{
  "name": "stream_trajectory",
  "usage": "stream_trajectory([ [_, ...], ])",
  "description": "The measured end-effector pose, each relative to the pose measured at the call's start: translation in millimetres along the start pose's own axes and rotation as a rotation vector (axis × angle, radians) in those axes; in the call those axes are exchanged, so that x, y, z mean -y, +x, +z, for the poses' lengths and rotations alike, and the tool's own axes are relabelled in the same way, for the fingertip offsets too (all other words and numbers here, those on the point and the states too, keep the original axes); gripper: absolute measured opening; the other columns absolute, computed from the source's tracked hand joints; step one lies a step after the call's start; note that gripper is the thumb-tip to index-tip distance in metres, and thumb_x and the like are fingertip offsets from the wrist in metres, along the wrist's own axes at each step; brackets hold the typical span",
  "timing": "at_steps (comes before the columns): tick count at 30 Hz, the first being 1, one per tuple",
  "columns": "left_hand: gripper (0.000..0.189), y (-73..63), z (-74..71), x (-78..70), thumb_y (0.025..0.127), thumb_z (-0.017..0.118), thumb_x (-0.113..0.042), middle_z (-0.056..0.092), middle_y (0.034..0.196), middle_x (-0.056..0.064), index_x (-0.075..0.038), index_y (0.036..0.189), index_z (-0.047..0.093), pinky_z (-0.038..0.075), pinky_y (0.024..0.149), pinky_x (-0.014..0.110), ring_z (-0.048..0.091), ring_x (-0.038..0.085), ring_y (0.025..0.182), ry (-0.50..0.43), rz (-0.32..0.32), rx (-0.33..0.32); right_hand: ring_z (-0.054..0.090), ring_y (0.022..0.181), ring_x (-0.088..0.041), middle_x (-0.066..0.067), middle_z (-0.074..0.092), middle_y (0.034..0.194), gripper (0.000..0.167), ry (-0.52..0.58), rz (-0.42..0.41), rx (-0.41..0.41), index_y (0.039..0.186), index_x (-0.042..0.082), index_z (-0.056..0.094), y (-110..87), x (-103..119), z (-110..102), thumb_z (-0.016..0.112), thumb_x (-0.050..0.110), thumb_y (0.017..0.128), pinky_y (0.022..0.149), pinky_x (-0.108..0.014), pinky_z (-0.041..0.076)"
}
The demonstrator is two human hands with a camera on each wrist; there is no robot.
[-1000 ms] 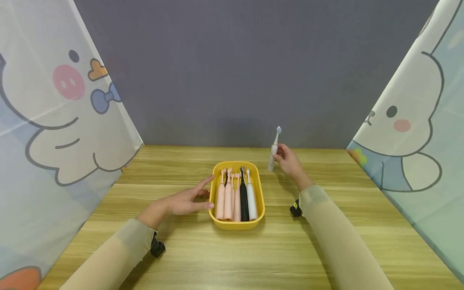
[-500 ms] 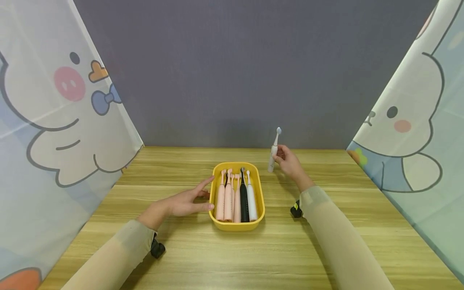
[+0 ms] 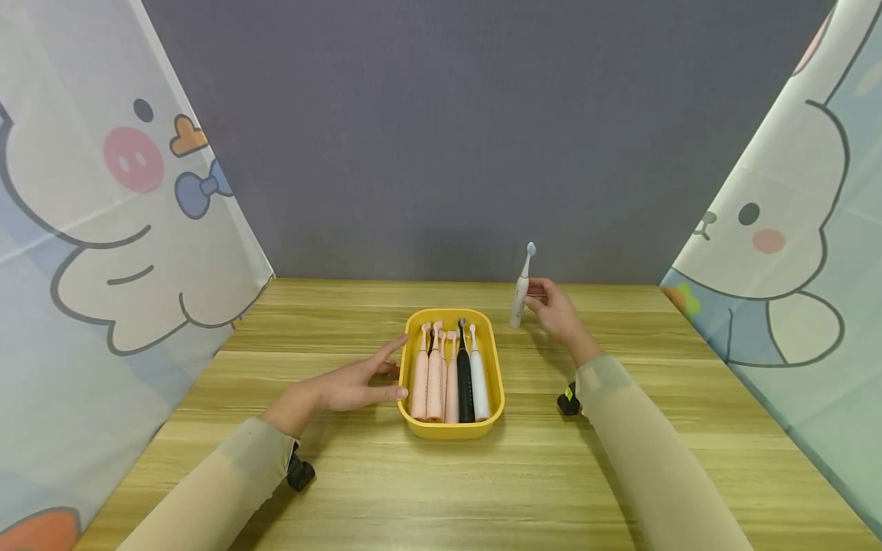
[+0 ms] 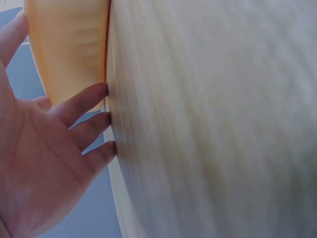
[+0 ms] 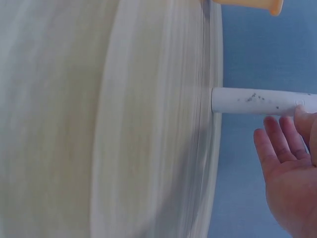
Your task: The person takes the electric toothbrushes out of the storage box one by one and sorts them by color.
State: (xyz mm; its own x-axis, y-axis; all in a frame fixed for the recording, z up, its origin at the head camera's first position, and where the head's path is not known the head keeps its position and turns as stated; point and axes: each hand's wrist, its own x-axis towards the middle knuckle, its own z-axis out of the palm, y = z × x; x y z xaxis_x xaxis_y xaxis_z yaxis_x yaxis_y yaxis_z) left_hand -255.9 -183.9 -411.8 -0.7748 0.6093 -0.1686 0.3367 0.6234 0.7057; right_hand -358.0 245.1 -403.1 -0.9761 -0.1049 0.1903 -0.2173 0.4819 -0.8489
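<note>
A white electric toothbrush (image 3: 520, 301) stands upright on the table at the back, its base on the wood in the right wrist view. Close on its right side is my right hand (image 3: 556, 315), fingers loosely extended. In the right wrist view the thumb tip overlaps the brush handle (image 5: 257, 100); whether it touches is hard to tell. My left hand (image 3: 351, 384) rests against the left wall of a yellow basket (image 3: 451, 431), fingers and thumb spread along it. Inside the basket lie several pink electric toothbrushes (image 3: 434, 386), a black one (image 3: 464, 386) and a white one (image 3: 478, 386).
The wood-grain table (image 3: 441, 497) ends at a grey back panel (image 3: 413, 153). Cartoon-printed cloths (image 3: 138, 229) flank it on the left and right. A further dark brush head is partly hidden among the pink brushes.
My right hand has shifted slightly right, its fingers loosening from the white toothbrush, which stays upright. My left hand keeps its place at the basket.
</note>
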Motion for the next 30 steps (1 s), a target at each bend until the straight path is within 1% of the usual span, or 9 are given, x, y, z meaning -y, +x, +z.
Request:
stream_trajectory([
  [5,0.102,0.0,0.1,-0.6,0.105,0.066,-0.062,0.05,0.168,0.024,-0.035,0.178,0.0,0.028,0.13,0.072,0.044,0.049,0.158,0.001,0.001,-0.002,0.056,0.145,-0.051,-0.032,0.056,0.156,0.048,-0.002,-0.028,-0.015,0.159,-0.005,0.045,-5.1,-1,-8,0.057,0.011,0.115,0.123,-0.059,0.046],
  [9,0.101,-0.6,-0.1,-0.6,0.105,0.065,-0.062,0.049,0.168,0.024,-0.036,0.178,0.0,0.027,0.13,0.073,0.043,0.049,0.158,0.008,-0.003,-0.003,0.057,0.144,-0.051,-0.032,0.056,0.156,0.053,0.006,-0.028,-0.012,0.16,-0.004,0.045,-9.5,-3,-15,0.063,0.013,0.113,0.122,-0.058,0.048],
  [15,0.101,-0.6,-0.3,-0.2,0.105,0.065,-0.063,0.049,0.168,0.024,-0.037,0.178,0.0,0.028,0.129,0.073,0.044,0.049,0.157,0.011,-0.004,-0.002,0.058,0.144,-0.046,-0.028,0.055,0.159,0.063,0.011,0.008,-0.003,0.161,0.0,0.046,-16.8,-7,-28,0.071,0.027,0.11,0.117,-0.055,0.051],
  [19,0.101,-0.6,-0.4,-0.2,0.105,0.065,-0.063,0.05,0.168,0.024,-0.037,0.178,0.0,0.028,0.129,0.072,0.045,0.049,0.157,0.015,-0.003,-0.002,0.059,0.143,-0.045,-0.027,0.056,0.158,0.061,0.001,0.004,0.001,0.16,0.003,0.049,-24.9,-4,-35,0.071,0.03,0.11,0.115,-0.055,0.052],
  [21,0.101,-1.0,-0.3,-0.2,0.105,0.065,-0.063,0.049,0.168,0.024,-0.037,0.178,0.0,0.028,0.129,0.072,0.045,0.049,0.157,0.019,-0.005,-0.001,0.06,0.141,-0.045,-0.027,0.057,0.157,0.059,-0.007,-0.004,0.001,0.159,0.003,0.05,-29.2,-2,-37,0.07,0.031,0.111,0.111,-0.048,0.054],
  [23,0.101,-0.8,-0.1,-0.1,0.105,0.065,-0.064,0.049,0.168,0.024,-0.038,0.178,0.0,0.028,0.129,0.072,0.045,0.049,0.157,0.02,-0.008,-0.002,0.062,0.138,-0.044,-0.027,0.058,0.156,0.056,-0.013,-0.013,-0.003,0.158,0.003,0.052,-32.8,1,-38,0.069,0.03,0.111,0.105,-0.037,0.055],
  [26,0.101,-1.0,0.1,-0.1,0.105,0.065,-0.064,0.049,0.168,0.023,-0.038,0.178,0.0,0.028,0.13,0.072,0.044,0.048,0.157,0.024,-0.007,-0.002,0.063,0.135,-0.043,-0.027,0.06,0.155,0.054,-0.02,-0.024,-0.001,0.156,0.003,0.053,-37.7,3,-38,0.068,0.03,0.112,0.095,-0.02,0.054],
  [28,0.101,-1.1,0.2,-0.3,0.105,0.065,-0.064,0.05,0.168,0.023,-0.037,0.178,0.0,0.027,0.13,0.073,0.044,0.048,0.158,0.022,-0.007,-0.003,0.064,0.133,-0.042,-0.027,0.06,0.154,0.052,-0.012,-0.035,0.004,0.155,0.002,0.054,-40.9,6,-37,0.068,0.027,0.112,0.091,-0.016,0.053],
  [30,0.101,-1.1,0.1,-0.3,0.105,0.065,-0.064,0.05,0.168,0.023,-0.037,0.178,0.0,0.027,0.13,0.073,0.044,0.048,0.158,0.018,-0.004,-0.004,0.065,0.132,-0.042,-0.028,0.061,0.153,0.05,-0.005,-0.046,0.015,0.155,0.001,0.055,-44.2,9,-35,0.067,0.025,0.112,0.093,-0.019,0.056],
])
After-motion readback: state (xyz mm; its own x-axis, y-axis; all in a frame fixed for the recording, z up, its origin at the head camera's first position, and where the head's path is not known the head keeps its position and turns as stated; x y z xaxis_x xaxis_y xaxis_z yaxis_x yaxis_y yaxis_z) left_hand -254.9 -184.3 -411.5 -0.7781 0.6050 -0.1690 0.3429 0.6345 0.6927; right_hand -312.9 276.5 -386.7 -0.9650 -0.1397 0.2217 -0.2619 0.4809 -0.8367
